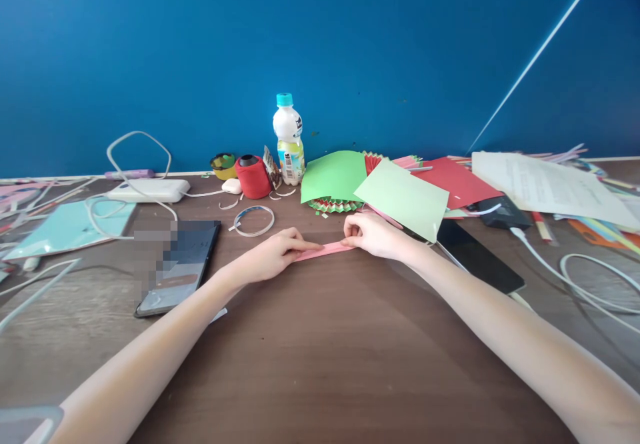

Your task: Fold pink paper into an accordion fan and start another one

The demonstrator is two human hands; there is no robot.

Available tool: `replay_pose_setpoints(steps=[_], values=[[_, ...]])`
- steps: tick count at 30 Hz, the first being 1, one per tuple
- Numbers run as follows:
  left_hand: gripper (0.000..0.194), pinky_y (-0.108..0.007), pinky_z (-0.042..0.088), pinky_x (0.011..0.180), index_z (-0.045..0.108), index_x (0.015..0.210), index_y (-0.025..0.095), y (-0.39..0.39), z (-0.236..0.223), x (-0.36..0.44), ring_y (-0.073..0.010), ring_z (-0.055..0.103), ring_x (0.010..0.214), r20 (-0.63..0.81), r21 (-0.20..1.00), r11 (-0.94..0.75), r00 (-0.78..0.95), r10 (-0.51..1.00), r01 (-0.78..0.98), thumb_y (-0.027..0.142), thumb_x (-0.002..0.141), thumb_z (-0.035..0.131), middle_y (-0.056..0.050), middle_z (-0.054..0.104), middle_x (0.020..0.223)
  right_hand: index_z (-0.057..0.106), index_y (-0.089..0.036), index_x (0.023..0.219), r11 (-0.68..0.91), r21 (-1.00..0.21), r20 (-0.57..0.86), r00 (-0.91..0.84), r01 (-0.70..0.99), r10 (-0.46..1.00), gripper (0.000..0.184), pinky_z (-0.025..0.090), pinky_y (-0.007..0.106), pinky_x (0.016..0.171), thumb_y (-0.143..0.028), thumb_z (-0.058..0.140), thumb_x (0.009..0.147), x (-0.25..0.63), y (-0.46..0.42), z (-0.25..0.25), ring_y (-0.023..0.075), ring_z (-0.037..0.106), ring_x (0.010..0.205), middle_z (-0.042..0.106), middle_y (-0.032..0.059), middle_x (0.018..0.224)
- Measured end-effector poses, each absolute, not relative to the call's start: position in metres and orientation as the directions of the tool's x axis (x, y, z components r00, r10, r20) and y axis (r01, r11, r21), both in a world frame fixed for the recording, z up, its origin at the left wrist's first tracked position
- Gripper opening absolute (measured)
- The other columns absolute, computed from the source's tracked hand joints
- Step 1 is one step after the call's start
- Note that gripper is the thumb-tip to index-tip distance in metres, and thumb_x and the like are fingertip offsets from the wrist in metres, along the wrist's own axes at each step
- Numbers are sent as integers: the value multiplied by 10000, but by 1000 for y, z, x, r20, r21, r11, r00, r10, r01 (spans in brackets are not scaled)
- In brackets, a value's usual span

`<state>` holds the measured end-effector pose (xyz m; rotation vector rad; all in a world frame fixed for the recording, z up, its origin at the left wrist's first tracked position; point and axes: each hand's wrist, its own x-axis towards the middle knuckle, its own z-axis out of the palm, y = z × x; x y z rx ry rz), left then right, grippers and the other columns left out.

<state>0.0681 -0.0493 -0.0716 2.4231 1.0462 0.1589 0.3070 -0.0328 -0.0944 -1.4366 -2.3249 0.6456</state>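
Note:
A narrow pink folded paper strip (325, 251) lies on the brown table between my two hands. My left hand (274, 255) is closed at the strip's left end, its index finger extended along the paper and its thumb tucked below. At the right end, my right hand (373, 235) has its fingers curled and pinches the paper near the fold. Just behind my right hand rests a pale green paper sheet (405, 199). A brighter green sheet (335, 177) sits farther back, over zigzag-folded red and green paper (336, 205).
A bottle (289, 141) stands near the blue wall beside a roll of red tape (253, 177). On the left lie a tablet (187, 271) and a white power strip (150, 191). To the right are a dark phone (477, 257), red paper (457, 181) and a white cable (560, 284).

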Motion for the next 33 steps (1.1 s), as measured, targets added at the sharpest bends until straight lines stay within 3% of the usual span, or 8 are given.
replay_pose_setpoints(steps=[5,11,16,23,28,33], values=[[444,-305,315,878,515,1197,378,-47,-75,67,-147,405,897,-113,350,-641,710,695,683,131,871,343,-20,467,954,489,-194,696,400,-472,76,-415,786,906,184,365,255,634,-324,618,720,311,-34,-96,150,493,733,510,4,749],[435,-450,196,984,412,1201,537,-44,-79,61,-193,340,1032,-134,263,-660,705,697,703,233,919,280,3,419,1106,505,-198,779,407,-494,91,-420,768,903,211,379,325,777,-376,611,737,316,-35,-100,199,463,880,467,41,869],[460,-499,186,996,327,1234,566,-42,-78,55,-230,301,1125,-169,230,-690,727,666,686,239,918,261,15,315,1293,579,-214,844,563,-490,196,-545,666,815,117,354,352,814,-314,519,826,318,-40,-101,199,429,896,498,40,875],[521,-571,218,954,315,1253,550,-44,-79,52,-261,309,1118,-158,169,-721,740,653,672,175,900,240,-15,338,1282,622,-365,1077,758,-385,238,-738,526,632,459,331,359,818,-60,355,861,321,-43,-103,181,396,859,518,43,906],[533,-505,285,939,336,1252,538,-47,-79,55,-224,367,1038,-94,126,-740,751,653,660,153,888,271,-31,362,1206,598,-387,1100,765,-352,240,-737,540,631,480,343,348,783,-43,382,846,321,-42,-107,180,388,843,506,45,896],[495,-366,369,873,454,1230,434,-55,-77,61,-179,422,933,43,95,-770,770,637,631,128,854,360,-44,432,1060,580,-390,1125,765,-307,218,-740,566,636,459,350,331,759,-70,393,854,321,-42,-103,164,391,792,475,39,848]])
